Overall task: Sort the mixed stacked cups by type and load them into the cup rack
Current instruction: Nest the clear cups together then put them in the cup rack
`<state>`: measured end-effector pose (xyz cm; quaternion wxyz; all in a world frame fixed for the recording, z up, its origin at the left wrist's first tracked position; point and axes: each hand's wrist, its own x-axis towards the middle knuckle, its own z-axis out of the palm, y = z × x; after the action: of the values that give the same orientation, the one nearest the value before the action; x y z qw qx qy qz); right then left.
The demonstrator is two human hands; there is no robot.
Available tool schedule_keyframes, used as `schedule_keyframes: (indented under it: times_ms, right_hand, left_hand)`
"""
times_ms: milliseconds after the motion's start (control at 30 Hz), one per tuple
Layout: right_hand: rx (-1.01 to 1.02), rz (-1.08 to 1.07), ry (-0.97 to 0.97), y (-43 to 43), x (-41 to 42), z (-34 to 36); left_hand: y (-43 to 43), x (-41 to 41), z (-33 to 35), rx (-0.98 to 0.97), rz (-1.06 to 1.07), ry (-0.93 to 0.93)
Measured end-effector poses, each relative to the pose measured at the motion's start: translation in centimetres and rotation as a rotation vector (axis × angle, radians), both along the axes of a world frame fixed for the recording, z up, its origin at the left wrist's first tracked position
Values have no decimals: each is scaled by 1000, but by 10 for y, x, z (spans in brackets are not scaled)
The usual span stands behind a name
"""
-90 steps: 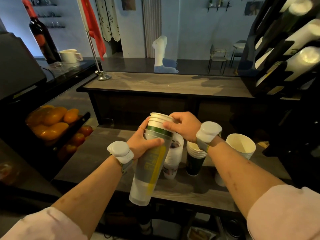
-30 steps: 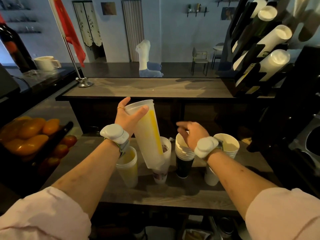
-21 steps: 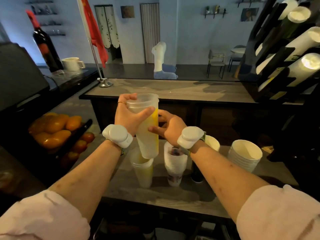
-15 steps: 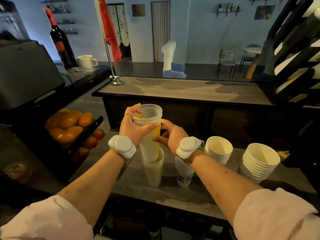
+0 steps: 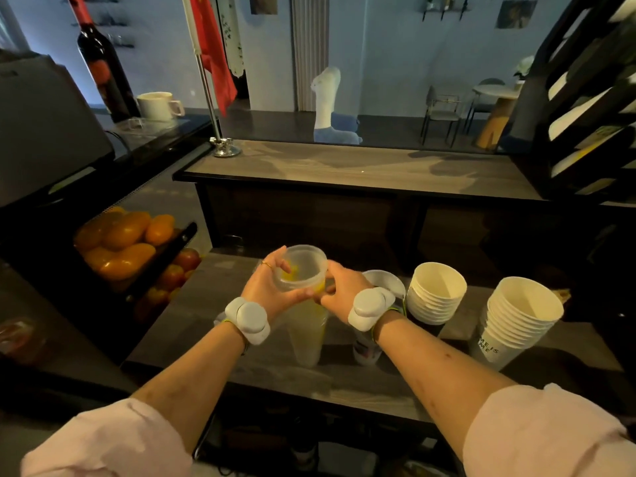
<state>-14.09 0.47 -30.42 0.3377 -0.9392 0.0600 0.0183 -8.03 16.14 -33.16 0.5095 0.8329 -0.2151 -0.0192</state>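
The long grey wood-grain counter [image 5: 213, 325] ran across the near part of the scene, below a higher dark bar top [image 5: 344, 166] farther back. At the far right stood the black slotted cup rack [image 5: 585, 108], with white cups lying in several of its slots. On the left, a dark tray of orange and red fruit [image 5: 127, 242] sat beside the counter.

Four cup stacks stood in a row on the counter. At the right end was a tall stack of white paper cups with printed lettering [image 5: 516, 321], and left of it a shorter stack of white paper cups with dark bases [image 5: 435, 294]. Next came a stack of clear plastic cups with printed bases [image 5: 366, 349], mostly hidden behind the right wrist. At the left end stood the stack of frosted plastic cups with yellow stripes [image 5: 306, 335], upright on the counter.

The left hand [image 5: 272, 290] was wrapped around the rim of the top frosted cup, thumb across its near side. The right hand [image 5: 344, 287] gripped the same rim from the right, fingers curled against it. Both wrists wore white rounded bands.
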Motion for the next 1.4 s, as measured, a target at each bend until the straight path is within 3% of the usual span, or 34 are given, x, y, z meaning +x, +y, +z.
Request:
schedule_keyframes:
  times_ms: [233, 400, 500, 900, 1133, 1400]
  right_hand:
    - [-47, -63, 102, 5, 2, -12]
    - [-277, 67, 228, 10, -1, -12]
    - [-335, 130, 342, 13, -1, -12]
    - [-71, 79, 251, 7, -6, -15]
    - [200, -5, -20, 11, -9, -9]
    - [549, -224, -486, -10, -3, 50]
  left_hand:
    - [7, 2, -28, 385, -62, 64]
    - [0, -1, -36, 475, -78, 137]
    - [-4, -2, -34, 561, -83, 79]
    - [-11, -3, -56, 496, -65, 101]
    - [-2, 7, -8, 595, 34, 1]
    - [-27, 24, 101, 337, 46, -210]
